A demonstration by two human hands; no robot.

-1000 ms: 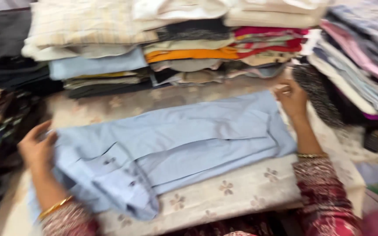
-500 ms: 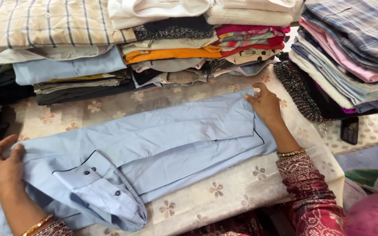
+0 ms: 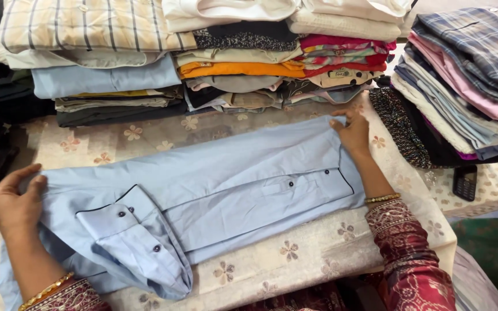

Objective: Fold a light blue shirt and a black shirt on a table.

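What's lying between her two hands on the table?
In the head view, the light blue shirt spans from the left hand to the right hand, its buttoned cuff folded across.

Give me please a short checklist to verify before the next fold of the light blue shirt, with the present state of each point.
1. Left hand flat on the left end of the light blue shirt: ok.
2. Right hand pressing the shirt's far right corner: ok.
3. Sleeve cuff lying on top of the shirt body, buttons up: ok.
4. Shirt fully on the floral cloth: not ok, the near left part hangs over the edge.
5. Stacks of folded clothes apart from the shirt: ok.
6. Fabric smooth underneath: cannot tell.
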